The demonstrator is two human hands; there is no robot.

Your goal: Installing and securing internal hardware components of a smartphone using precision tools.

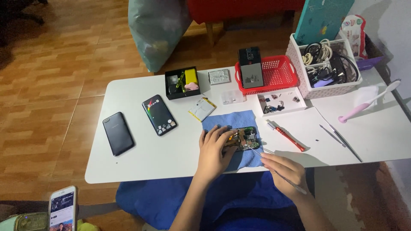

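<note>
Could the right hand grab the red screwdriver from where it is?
Probably yes. The red screwdriver lies on bare table just beyond the right hand, nothing between, but that hand already holds tweezers.

Bare table (141, 160) lies open left of the cloth (222, 122), in front of two phones (118, 133). Right of it, a red screwdriver (286, 137) and tweezers (340, 139) lie across the way. Baskets (274, 75) and trays (280, 102) crowd the far edge.
</note>
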